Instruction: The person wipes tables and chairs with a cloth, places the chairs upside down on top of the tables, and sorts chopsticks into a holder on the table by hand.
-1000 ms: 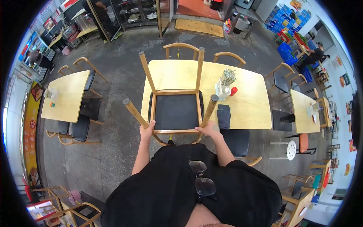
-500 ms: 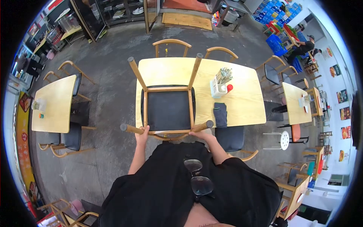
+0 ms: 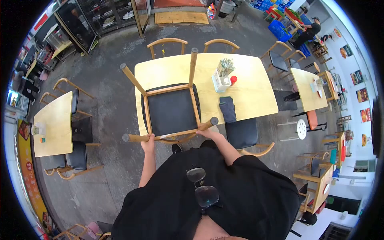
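Note:
An upturned wooden chair with a black seat rests on the near left part of a light wood table, its legs pointing up. My left hand is closed around the chair frame beside the near left leg. Beside the near right leg, my right hand grips the same frame. A folded dark cloth lies on the table right of the chair. Behind the cloth stands a white caddy of wrapped utensils, with a red-capped container against it.
A black-seated chair stands at the table's near right edge, and two more chairs are behind it. Other tables stand left and right. A white stool is on the right. A person in dark clothes works far right.
My view has turned slightly, and the table and chair appear tilted and shifted left. Both hands keep hold of the chair frame.

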Demonstrator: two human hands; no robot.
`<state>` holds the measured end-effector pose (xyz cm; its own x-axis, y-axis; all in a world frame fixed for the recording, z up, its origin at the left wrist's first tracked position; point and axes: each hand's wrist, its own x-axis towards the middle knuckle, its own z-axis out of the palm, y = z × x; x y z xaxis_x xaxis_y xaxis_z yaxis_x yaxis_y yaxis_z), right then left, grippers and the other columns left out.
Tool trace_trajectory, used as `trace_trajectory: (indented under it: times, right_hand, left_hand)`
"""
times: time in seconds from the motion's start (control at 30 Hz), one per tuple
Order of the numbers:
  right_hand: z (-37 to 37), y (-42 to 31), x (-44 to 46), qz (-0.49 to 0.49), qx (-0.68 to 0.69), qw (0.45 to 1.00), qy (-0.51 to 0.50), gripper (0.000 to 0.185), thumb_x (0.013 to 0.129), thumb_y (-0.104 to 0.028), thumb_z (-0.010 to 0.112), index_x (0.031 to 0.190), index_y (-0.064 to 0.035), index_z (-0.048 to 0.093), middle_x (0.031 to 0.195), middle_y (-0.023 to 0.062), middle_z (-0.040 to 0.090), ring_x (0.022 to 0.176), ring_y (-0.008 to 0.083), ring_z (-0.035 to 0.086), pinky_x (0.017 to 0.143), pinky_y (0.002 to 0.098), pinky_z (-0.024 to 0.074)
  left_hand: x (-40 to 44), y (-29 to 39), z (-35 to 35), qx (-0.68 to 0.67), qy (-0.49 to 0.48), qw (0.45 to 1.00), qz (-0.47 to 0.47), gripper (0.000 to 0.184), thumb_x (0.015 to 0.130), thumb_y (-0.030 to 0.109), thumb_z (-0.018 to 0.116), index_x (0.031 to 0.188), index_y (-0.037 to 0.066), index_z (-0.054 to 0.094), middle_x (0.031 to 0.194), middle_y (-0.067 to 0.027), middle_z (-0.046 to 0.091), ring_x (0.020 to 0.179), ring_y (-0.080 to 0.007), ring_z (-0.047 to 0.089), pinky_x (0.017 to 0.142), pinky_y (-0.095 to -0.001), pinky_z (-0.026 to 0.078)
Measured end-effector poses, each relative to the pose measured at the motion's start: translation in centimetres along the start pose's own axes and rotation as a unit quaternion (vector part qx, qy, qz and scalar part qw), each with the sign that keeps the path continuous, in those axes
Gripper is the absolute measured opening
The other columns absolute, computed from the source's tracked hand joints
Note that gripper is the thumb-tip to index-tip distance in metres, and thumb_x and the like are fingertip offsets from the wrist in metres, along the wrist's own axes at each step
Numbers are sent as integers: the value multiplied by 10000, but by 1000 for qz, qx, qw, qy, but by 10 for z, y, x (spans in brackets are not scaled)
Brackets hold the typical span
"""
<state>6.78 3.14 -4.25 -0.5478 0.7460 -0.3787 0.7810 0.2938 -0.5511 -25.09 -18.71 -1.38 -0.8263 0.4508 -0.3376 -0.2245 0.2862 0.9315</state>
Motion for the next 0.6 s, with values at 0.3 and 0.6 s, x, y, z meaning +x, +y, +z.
trace_trajectory:
  times: [0.3,0.6]
  right_hand:
    - [-92,-34,-19,51,-63,996,-25,530,786,-328,778,1245,-109,628,1214,216,663,1164,380,629,979,461,517]
    - [-155,29,17,147,-113,980,71,684,838,-286,693,1478,-246,456,1552,194,332,1338,478,413,1052,557,444]
  left_hand:
    - [-27,-27,5,80,16,997,-12,381,875,220,776,1117,-55,675,1026,-120,696,952,-212,652,862,-340,516]
    - [-105,-50,30,232,-143,957,-103,411,933,337,689,1061,-52,716,886,-118,737,811,-195,688,765,-346,548]
